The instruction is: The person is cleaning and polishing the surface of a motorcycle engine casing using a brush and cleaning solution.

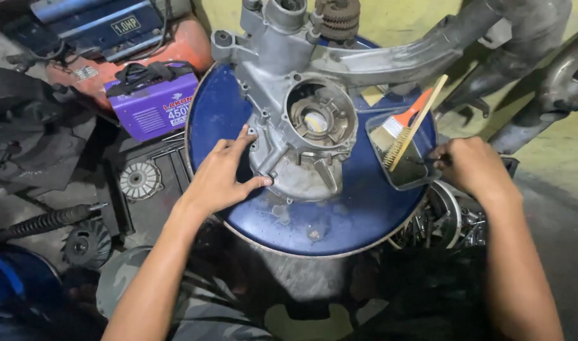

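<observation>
left fingers (248, 142) spread on engine casing (301, 126)

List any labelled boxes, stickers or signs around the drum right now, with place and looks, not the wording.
Purple box-shaped machine: left of the blue drum top, black strap handle, white and orange lettering on its face.
Dark blue unit: top left, small white rectangular sticker.
Orange-red tank: beneath that unit, small pale label on its left part.

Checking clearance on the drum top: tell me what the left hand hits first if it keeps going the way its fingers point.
The left hand already rests against the grey engine casing. Its fingers point up and right, so it would meet that casing first, probably near the round opening.
</observation>
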